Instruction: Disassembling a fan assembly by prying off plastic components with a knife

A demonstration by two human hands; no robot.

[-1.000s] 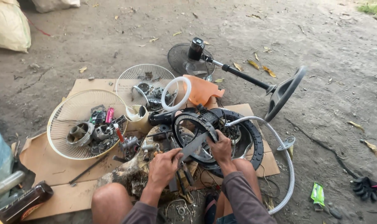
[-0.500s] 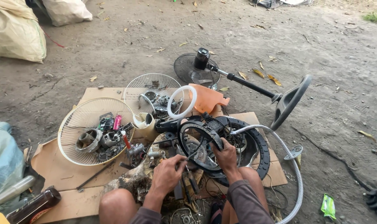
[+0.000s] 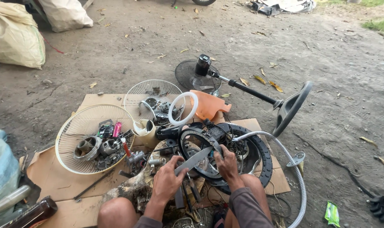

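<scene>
L hand (image 3: 166,181) closed on knife (image 3: 195,160), blade across black fan ring (image 3: 200,154) on cardboard (image 3: 61,185). R hand (image 3: 226,162) gripping ring's inner rim. Green packet (image 3: 332,212) on dirt far R; tan sacks (image 3: 15,38) upper L.

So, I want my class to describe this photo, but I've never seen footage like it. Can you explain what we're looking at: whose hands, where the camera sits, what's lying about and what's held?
There is no machine here. A person sits on the ground, and the one camera is worn on their head, looking down at their own hands and knees. The left hand grips a knife by its handle. The right hand holds a black ring of a taken-apart fan. In front lies cardboard on bare dirt. On it sit two white fan grilles, the near grille filled with small metal parts, plus a white ring and an orange piece. Behind lies a black fan stand. Sacks rest at the far left.
</scene>
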